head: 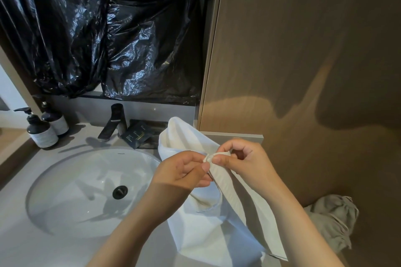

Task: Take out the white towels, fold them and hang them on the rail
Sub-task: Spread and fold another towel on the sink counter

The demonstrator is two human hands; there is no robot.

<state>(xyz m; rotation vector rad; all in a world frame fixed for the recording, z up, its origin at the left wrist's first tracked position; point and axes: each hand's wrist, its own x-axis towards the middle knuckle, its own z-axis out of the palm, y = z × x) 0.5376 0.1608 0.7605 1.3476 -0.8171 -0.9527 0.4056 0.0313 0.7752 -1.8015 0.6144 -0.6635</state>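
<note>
Towels: one white towel (pixel 204 230) | left grip (pixel 182 171), right grip (pixel 249 158) both pinching its corner | pump bottles (pixel 41 130): two | sink (pixel 76 180): one

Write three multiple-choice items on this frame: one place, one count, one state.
1. Where do the pump bottles stand?
A. left of the faucet
B. right of the faucet
C. on the floor

2. How many pump bottles show?
A. one
B. two
C. four

3. The white towel is:
A. hung on a rail
B. rolled up, untouched
C. pinched by both hands

Answers:
1 A, both bottles sit left of the faucet.
2 B, two dark pump tops show.
3 C, the left hand and right hand pinch its edge.
</note>
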